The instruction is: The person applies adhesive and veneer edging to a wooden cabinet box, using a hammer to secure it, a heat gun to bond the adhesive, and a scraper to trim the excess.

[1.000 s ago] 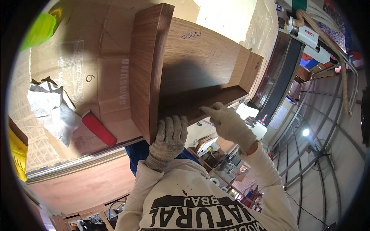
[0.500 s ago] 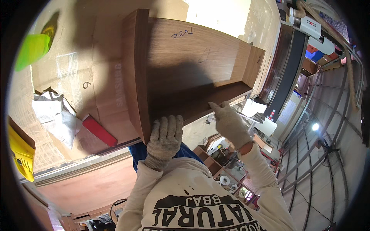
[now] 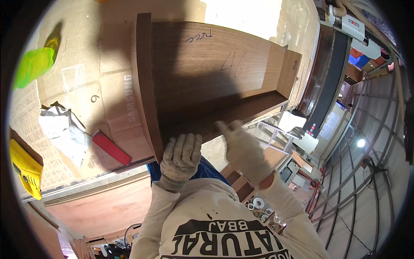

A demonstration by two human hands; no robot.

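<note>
A long brown wooden box (image 3: 189, 64) with low sides lies before me, pen marks on its inner panel. My left hand (image 3: 181, 155), in a pale knitted glove, is at its near left corner, fingers together and curled over the near edge. Farther right, my gloved right hand (image 3: 246, 151) is at the near edge board, one digit stretched toward the inside. Its other fingers are partly blurred and nothing shows in them.
Brown cardboard (image 3: 116, 56) covers the worktop under the box. To the left lie a red bar-shaped piece (image 3: 111, 147), a crumpled white bag (image 3: 64, 129), a bright green object (image 3: 34, 67) and a yellow tool (image 3: 26, 168). A dark machine bed (image 3: 325, 82) stands at the right.
My right hand has moved left along the box's near edge, closer to my left hand. The left hand stays at its corner. The box's left end appears shifted slightly left in view.
</note>
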